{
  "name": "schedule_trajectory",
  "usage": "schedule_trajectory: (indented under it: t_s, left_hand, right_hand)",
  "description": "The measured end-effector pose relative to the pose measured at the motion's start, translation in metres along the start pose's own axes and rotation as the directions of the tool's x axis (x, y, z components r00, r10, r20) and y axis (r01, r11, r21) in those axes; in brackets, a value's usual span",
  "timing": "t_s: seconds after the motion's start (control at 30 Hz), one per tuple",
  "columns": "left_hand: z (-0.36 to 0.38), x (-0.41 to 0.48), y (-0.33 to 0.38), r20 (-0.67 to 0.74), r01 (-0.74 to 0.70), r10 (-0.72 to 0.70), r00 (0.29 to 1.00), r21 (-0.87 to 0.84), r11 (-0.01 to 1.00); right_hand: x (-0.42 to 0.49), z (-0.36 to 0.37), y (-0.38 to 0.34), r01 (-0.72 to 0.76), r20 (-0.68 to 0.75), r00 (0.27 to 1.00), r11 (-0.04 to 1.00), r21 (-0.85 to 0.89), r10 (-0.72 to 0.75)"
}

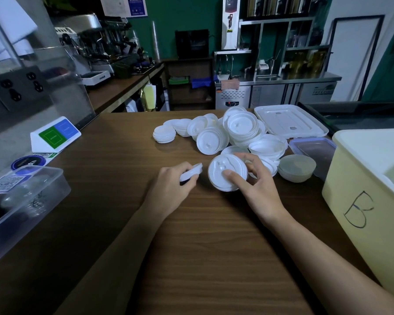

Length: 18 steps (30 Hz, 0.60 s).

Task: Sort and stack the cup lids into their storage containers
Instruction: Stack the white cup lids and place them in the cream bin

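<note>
right hand (258, 187) is gripping a stack of white lids (225, 172), thumb on top, fingers round the far edge. left hand (172, 186) just beside it pinches a smaller lid (191, 173), might be two, it's edge-on. loose lid pile (228, 133) sits just beyond both hands, bin marked B (359, 201) out past the right hand

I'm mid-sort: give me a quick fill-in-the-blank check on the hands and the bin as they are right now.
1. The left hand grips one small white ____.
2. The right hand holds a stack of bigger lids with its ____ pressed on top.
3. The yellow bin at the right edge is marked with the letter ____.

Missing words: lid; thumb; B
</note>
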State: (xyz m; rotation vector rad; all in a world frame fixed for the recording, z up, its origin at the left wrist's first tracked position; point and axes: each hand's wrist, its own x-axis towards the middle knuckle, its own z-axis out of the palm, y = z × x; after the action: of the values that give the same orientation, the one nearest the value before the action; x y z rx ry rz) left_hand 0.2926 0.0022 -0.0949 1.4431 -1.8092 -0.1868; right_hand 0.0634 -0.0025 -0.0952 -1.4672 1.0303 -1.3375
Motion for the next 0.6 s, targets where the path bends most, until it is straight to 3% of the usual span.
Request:
schedule_trajectory:
  t_s: [0.23,0.6]
  left_hand:
    - [-0.006,0.001,0.020,-0.077,0.091,-0.119,0.990,-0.304,0.948]
    - [-0.012,0.004,0.032,-0.074,0.149,-0.221,0.972,-0.533,0.833]
  right_hand:
    - [-0.001,-0.001,0.000,-0.003,0.000,1.000,1.000,0.028,0.003]
    - [0.000,-0.001,0.001,0.010,-0.046,0.999,1.000,0.005,-0.009]
